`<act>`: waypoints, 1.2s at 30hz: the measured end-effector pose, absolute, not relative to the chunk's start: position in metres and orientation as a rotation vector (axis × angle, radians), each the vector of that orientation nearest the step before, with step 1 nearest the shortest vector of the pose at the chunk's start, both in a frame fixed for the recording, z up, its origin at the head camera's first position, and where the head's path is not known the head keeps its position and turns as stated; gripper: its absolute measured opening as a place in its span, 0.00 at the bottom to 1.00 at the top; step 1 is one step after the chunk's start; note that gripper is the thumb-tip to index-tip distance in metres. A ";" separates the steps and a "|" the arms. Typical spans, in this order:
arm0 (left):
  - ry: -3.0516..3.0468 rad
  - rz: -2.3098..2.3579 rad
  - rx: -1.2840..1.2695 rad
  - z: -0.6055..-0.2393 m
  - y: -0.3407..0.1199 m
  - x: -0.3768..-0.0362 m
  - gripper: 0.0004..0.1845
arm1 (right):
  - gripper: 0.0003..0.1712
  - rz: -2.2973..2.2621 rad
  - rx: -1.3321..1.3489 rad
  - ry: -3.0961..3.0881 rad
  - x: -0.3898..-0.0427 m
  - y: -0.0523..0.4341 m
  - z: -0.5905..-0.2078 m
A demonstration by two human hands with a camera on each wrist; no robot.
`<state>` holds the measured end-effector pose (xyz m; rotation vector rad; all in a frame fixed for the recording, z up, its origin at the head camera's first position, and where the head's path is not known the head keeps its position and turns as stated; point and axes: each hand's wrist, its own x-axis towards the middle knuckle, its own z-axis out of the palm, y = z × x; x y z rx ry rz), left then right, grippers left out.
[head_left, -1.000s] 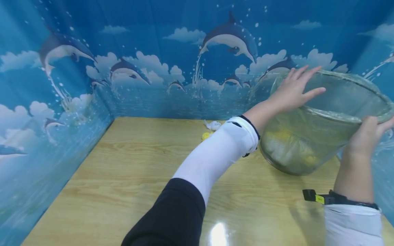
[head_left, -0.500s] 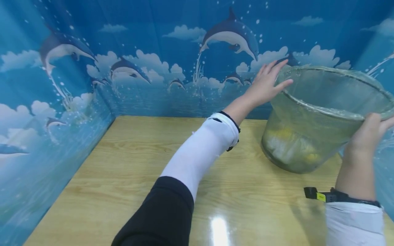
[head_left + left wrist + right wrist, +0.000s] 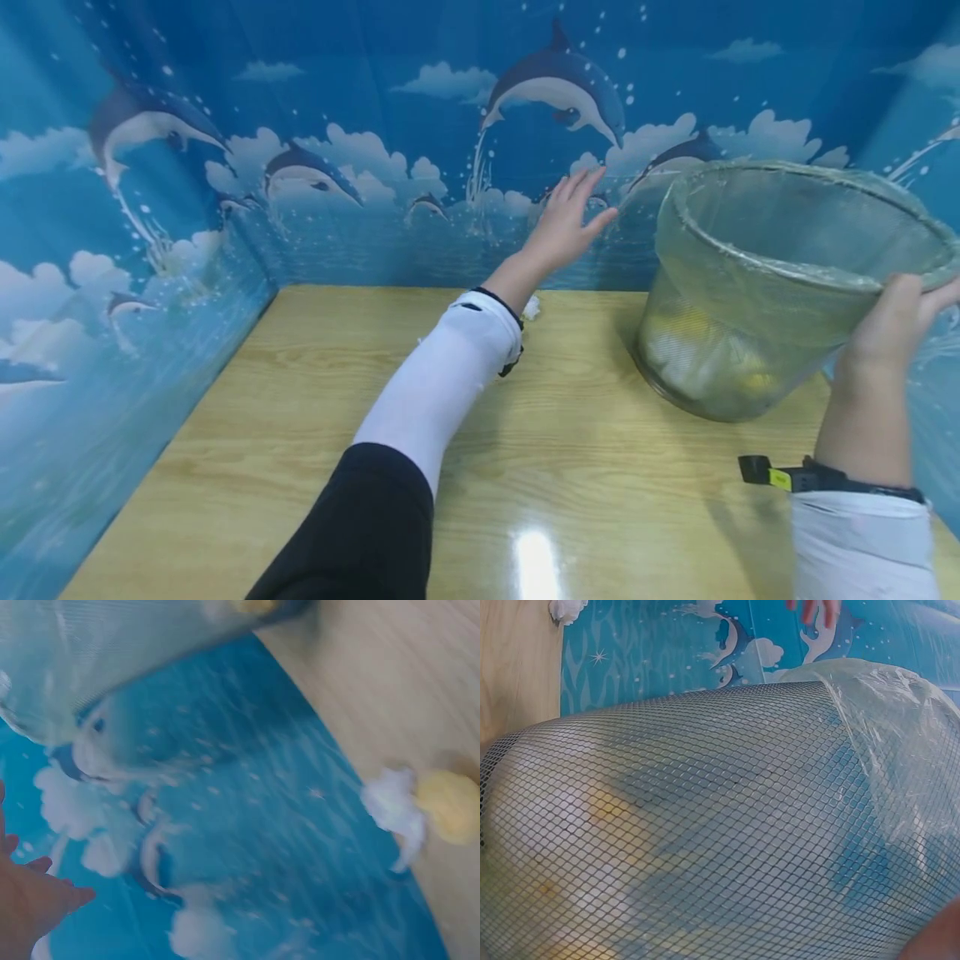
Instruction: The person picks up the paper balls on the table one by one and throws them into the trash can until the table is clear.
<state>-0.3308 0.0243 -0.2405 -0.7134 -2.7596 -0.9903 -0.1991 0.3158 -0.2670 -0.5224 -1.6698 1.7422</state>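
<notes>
Mesh wire wastebasket lined with a clear plastic bag [image 3: 765, 283] tilts on the wooden tabletop [image 3: 315, 417], right hand [image 3: 892, 329] gripping its rim. Left hand [image 3: 562, 225], fingers spread, hovers apart. Best to keep the base planted so the yellow and white scraps inside [image 3: 705, 358] stay put.

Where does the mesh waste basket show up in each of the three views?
Head: mesh waste basket at right, tilted, its rim held by the right hand; the left hand is off it.
Left wrist: only the basket's blurred mesh side, top left.
Right wrist: the mesh wall fills most of the picture, clear liner folded over its rim at right.
Shared landmark: the white scrap by the blue wall.
</notes>
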 end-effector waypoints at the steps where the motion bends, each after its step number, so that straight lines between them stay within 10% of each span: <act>1: -2.769 -0.987 -0.689 -0.245 0.020 -0.333 0.36 | 0.39 1.737 -0.519 -1.670 -0.199 0.316 -0.267; 36: -3.119 -0.818 -0.300 -0.394 -0.052 -0.349 0.38 | 0.37 1.765 -0.545 -1.688 -0.197 0.314 -0.264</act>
